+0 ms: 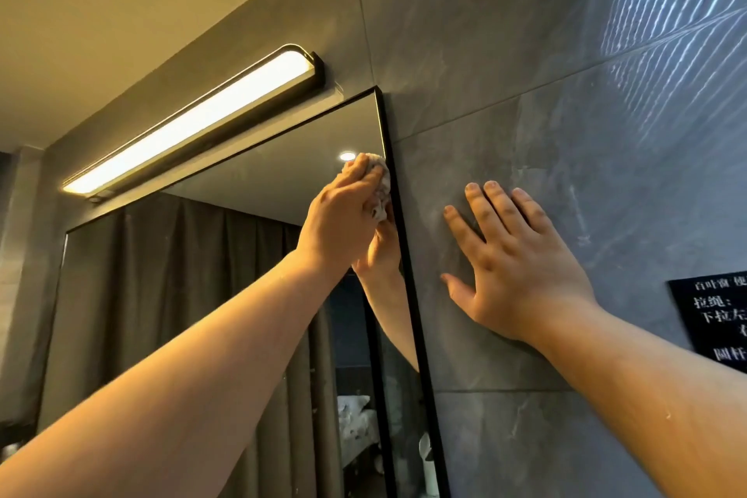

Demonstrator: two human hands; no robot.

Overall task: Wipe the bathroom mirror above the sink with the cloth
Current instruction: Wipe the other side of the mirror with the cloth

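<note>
The black-framed mirror [226, 287] fills the lower left and reflects dark curtains and a ceiling lamp. My left hand [343, 214] is raised to the mirror's upper right corner and grips a bunched pale cloth [380, 186], pressing it against the glass beside the right frame edge. The hand's reflection shows just under it. My right hand [513, 259] lies flat on the grey tiled wall right of the mirror, its fingers spread and straight. The sink is out of view.
A lit bar lamp [190, 121] is mounted on the wall just above the mirror's top edge. Grey wall tiles [525, 53] stretch to the right. A black sign with white writing [719, 319] hangs at the right edge.
</note>
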